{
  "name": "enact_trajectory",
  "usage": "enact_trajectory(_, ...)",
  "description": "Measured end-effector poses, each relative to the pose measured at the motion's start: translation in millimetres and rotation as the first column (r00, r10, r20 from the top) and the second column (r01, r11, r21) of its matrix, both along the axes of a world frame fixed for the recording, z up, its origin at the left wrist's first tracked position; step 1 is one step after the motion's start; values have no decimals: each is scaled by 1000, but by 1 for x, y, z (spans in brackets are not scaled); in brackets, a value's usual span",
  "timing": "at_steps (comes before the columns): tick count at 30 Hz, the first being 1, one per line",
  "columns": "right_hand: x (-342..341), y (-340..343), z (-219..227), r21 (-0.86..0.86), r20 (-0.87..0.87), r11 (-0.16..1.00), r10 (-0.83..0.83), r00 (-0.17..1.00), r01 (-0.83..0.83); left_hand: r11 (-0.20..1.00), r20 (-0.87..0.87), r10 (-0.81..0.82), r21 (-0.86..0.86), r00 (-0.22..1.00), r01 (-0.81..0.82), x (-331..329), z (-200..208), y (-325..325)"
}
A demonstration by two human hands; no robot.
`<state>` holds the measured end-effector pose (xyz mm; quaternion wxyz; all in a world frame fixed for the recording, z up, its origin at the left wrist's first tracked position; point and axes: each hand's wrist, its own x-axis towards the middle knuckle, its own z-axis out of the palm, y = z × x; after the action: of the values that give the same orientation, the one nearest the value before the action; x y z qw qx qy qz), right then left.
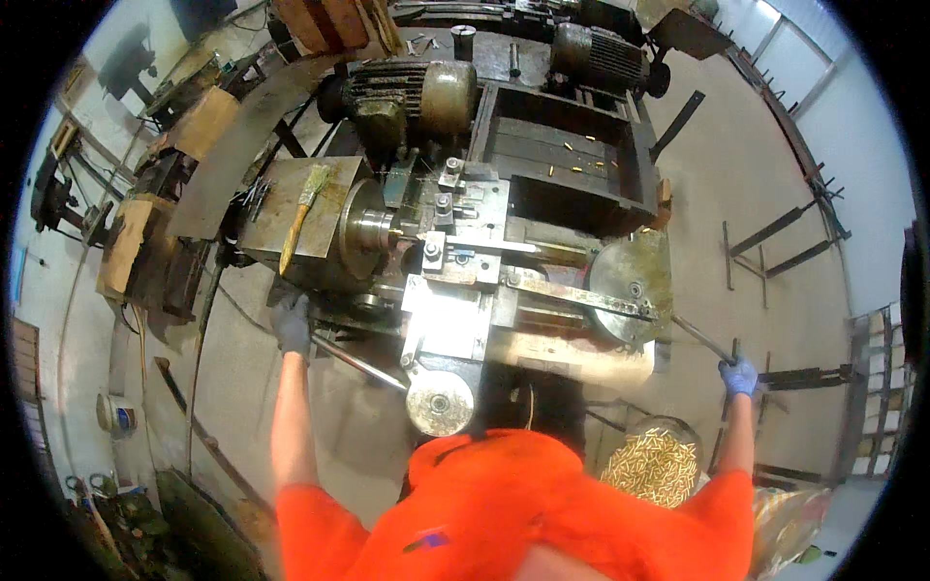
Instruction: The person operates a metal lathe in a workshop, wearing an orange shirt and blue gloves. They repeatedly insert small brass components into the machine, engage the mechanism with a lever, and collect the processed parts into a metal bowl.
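Grey-gloved, my left hand [292, 324] grips a long silver rod [359, 362], my blue-gloved right hand [739, 377] a grey metal rod [702, 339], probably best moved slowly.

Past the right edge of the grey metal machine [334, 218], a smooth grey concrete floor [697, 184] runs to a pale bluish wall [877, 126], lined with thin dark metal racks [775, 232]. A bright white light [767, 10] glows above. Past the left edge rises an off-white wall [170, 53].
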<state>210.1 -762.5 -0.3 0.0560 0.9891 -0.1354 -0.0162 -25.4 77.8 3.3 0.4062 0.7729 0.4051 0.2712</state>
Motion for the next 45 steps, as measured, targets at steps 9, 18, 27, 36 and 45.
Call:
enact_trajectory(9, -144, -56, 0, 29, -40, 973, -227, 973, 228, 991, 94, 134, -24, 986, -132, 4, -28, 9)
enact_trajectory(18, -198, -37, -6, 46, -52, 959, -278, 959, 280, 988, 172, 151, -58, 973, -143, 2, -40, 24)
enact_trajectory(27, -219, -43, -13, -2, -70, 951, -307, 949, 308, 997, 171, 81, 2, 982, -83, 5, -35, 21)
enact_trajectory(36, -231, -40, -19, 38, -48, 946, -319, 946, 321, 992, 181, 115, -66, 977, -105, 9, -37, 23)
enact_trajectory(45, -241, -2, 1, 34, -28, 923, -382, 924, 382, 993, 78, 115, -3, 990, -115, 10, -23, 15)
